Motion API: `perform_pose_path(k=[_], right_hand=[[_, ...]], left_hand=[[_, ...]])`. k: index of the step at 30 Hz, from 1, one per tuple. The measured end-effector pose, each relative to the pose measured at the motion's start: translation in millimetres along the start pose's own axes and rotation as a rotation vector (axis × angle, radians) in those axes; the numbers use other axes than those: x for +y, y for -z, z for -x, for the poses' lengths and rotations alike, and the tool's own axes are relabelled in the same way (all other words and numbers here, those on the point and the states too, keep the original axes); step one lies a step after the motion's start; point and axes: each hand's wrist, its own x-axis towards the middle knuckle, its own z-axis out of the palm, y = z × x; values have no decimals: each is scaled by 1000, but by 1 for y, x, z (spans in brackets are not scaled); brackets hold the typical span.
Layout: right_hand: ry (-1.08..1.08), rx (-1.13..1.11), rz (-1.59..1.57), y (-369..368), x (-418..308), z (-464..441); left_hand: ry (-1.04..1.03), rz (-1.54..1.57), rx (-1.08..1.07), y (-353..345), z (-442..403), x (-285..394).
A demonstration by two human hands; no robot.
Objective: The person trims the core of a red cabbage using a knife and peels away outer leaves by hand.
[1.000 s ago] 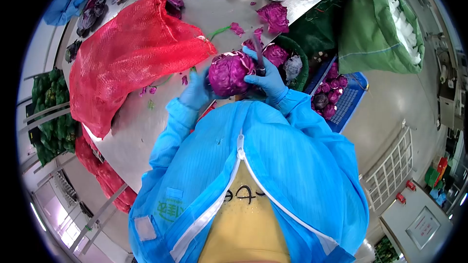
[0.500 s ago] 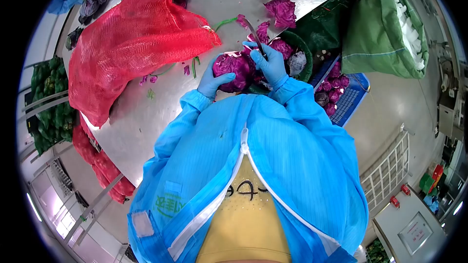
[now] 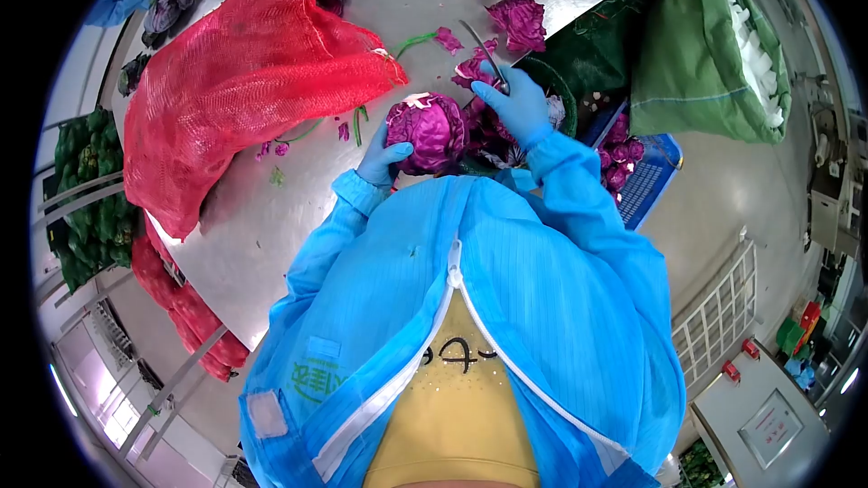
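Right hand (image 3: 524,110) has moved rightward, off the red cabbage (image 3: 432,136). Red mesh sack (image 3: 249,81) lies left of the left fingers. Left hand (image 3: 383,163) cups the cabbage, seated just right of its fingers. Right fingers clench a knife (image 3: 473,34), blade projecting beyond them; green basket (image 3: 564,92) beside them.

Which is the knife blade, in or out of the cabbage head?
Out: the right hand holds the knife beside the cabbage head, its whole visible blade pointing away, a gap between them.
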Motion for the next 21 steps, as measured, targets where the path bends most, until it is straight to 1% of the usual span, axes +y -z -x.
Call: perform_pose_path(k=[2, 4, 5, 6, 8, 9, 10, 12, 14, 16, 17, 18, 20, 21], right_hand=[[-415, -246, -749, 3, -25, 16], [-194, -231, -728, -13, -29, 32], [-83, -129, -580, -11, -41, 34], [-85, -129, -580, -8, -45, 34], [-90, -99, -473, -5, -50, 32], [-74, -16, -609, -11, -48, 32], [-75, -14, -610, -11, -47, 31], [-437, -60, -1160, -5, -44, 29], [-472, -29, -1149, -2, -41, 27], [-538, 4, -1161, 1, -33, 28], [-625, 33, -1171, 2, -27, 26], [-656, 159, -1203, 3, -27, 25], [-657, 65, -1031, 3, 1, 25], [-656, 64, -1030, -2, 9, 28]], left_hand=[[-48, -60, 28, 0, -2, 1], [-88, -100, 38, -3, -3, 4], [-122, -141, 46, -4, -4, 5], [-120, -141, 46, -3, -5, 3], [-157, -110, 27, -1, -8, 2], [-156, -113, 27, -1, -7, 3], [-157, -57, 19, -3, -6, 4], [-156, 3, 8, 0, -7, 1], [-58, 194, -17, 19, -9, -7], [-58, 212, -44, 31, -9, -12], [-53, 223, -5, 26, -6, -10], [-46, 234, 34, 20, -3, -8], [-54, 268, 39, 7, 2, 0], [-61, 301, 45, 4, 4, 2]])
